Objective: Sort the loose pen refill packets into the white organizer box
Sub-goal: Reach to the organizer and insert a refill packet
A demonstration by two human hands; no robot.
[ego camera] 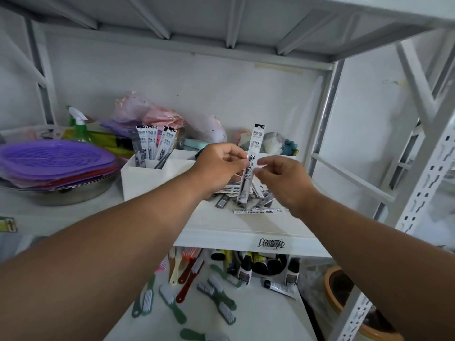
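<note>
From the head camera I see both of my hands raised over a white shelf (pixel 236 225), sharing one pen refill packet (pixel 251 158) that stands nearly upright between them, its black-capped top leaning slightly right. My left hand (pixel 218 166) pinches the packet's left edge near its middle with curled fingers and thumb. My right hand (pixel 283 178) meets it from the other side, fingertips (pixel 261 165) closed on the packet's right edge, the rest of the fingers loosely curled.

Directly below the held packet, a loose pile of refill packets (pixel 248 196) lies flat on the shelf, partly hidden behind my hands; one long packet (pixel 261 211) lies crosswise at the pile's near edge. The white organizer box (pixel 145 180) sits just left of the pile, behind my left forearm. In its back left compartment several sorted packets (pixel 155 146) stand on end, leaning a little. What its other compartments hold I cannot tell.

Left of the box, purple and red plastic trays (pixel 54 161) are stacked on a steel basin (pixel 66 193). A green spray bottle (pixel 78 126) and crumpled plastic bags (pixel 152 114) crowd the back of the shelf. On the shelf below, brushes (pixel 216 289) with green, red and cream handles lie scattered beside small dark bottles (pixel 246 267).
</note>
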